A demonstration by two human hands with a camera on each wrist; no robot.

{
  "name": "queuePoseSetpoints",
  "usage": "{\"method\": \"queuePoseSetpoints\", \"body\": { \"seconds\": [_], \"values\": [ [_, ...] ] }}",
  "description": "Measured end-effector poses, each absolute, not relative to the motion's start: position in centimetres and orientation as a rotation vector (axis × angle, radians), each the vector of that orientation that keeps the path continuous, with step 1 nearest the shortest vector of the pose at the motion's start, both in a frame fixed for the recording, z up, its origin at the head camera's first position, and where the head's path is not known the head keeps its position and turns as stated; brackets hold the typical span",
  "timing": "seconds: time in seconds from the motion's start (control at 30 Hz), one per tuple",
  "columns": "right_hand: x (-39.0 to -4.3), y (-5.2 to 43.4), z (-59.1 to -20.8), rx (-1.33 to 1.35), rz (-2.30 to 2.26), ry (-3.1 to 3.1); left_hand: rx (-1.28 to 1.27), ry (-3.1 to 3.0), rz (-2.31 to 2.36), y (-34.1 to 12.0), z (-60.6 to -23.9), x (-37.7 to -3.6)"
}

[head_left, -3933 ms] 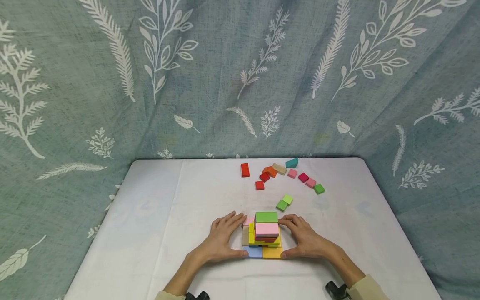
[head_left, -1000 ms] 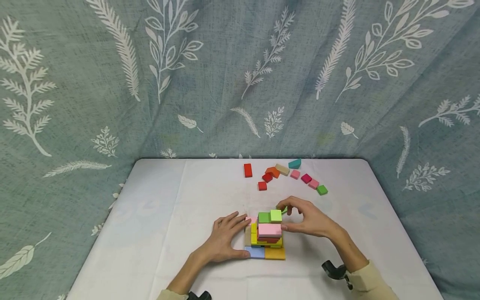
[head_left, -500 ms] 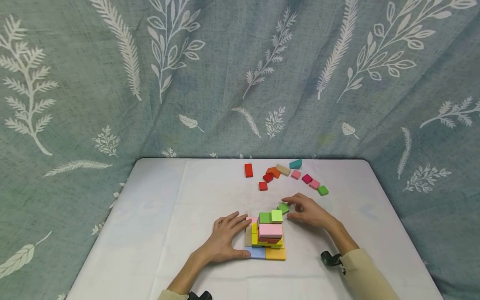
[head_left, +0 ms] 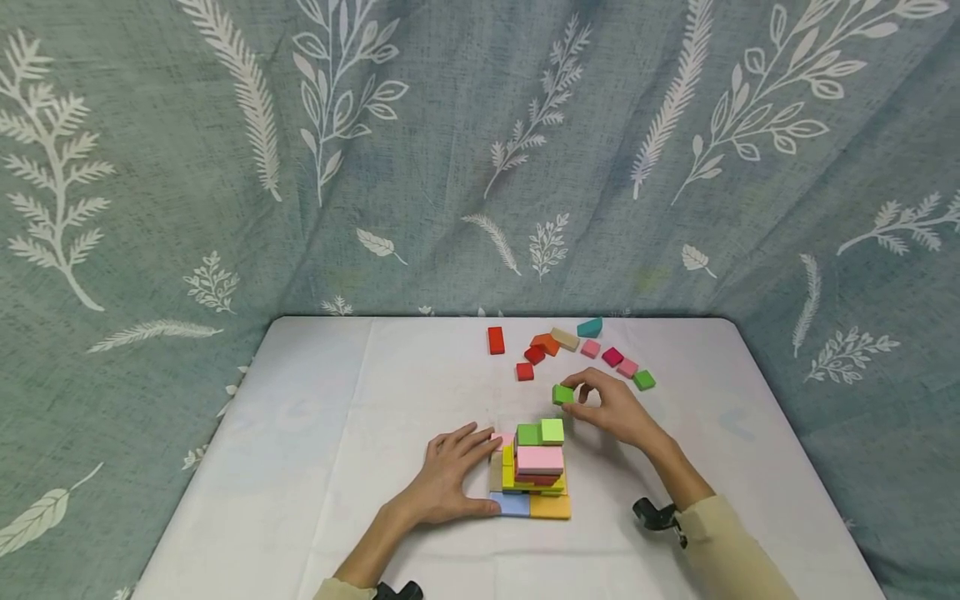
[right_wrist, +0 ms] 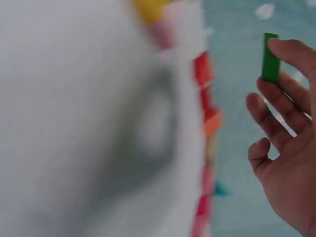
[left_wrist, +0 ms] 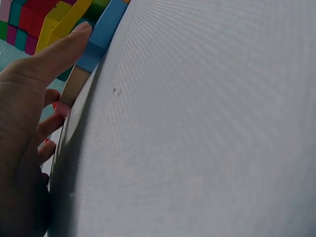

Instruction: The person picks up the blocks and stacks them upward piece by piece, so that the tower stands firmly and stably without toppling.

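We see a blue-green fabric backdrop [head_left: 435,125] behind the table and along both its sides, printed with white leaves and fern sprigs [head_left: 213,283] and falling in soft vertical folds. Before it we note a table [head_left: 405,375] with rounded far corners, covered in white cloth whose fine weave shows in the left wrist view. We observe diffuse light, with the fabric darkening toward the right.
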State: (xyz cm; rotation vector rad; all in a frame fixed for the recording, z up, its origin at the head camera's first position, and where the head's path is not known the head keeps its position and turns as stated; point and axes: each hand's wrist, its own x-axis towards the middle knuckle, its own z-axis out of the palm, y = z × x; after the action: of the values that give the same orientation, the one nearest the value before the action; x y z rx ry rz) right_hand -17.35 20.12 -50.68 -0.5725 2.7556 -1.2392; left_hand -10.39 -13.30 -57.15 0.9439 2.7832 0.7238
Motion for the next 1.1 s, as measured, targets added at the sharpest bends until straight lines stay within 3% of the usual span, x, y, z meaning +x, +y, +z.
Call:
{"method": "queuePoseSetpoints", "body": {
  "seconds": [0.27,0.5,1.1],
  "values": [
    [-14.6,17.3,-45.1,-0.912,-1.413,2.730,0.957,2.778,0.737,-13.4,-57.2,-10.5],
    [-12.9,15.9,-44.4,-1.129,-1.288,2.649,0.982,2.775,0.757,-13.4,-57.1,-10.6],
    [-12.0,15.3,-45.7,-1.006,-1.098,2.746,0.982,2.785,0.756,-13.5,-57.2,-10.4]
  ]
}}
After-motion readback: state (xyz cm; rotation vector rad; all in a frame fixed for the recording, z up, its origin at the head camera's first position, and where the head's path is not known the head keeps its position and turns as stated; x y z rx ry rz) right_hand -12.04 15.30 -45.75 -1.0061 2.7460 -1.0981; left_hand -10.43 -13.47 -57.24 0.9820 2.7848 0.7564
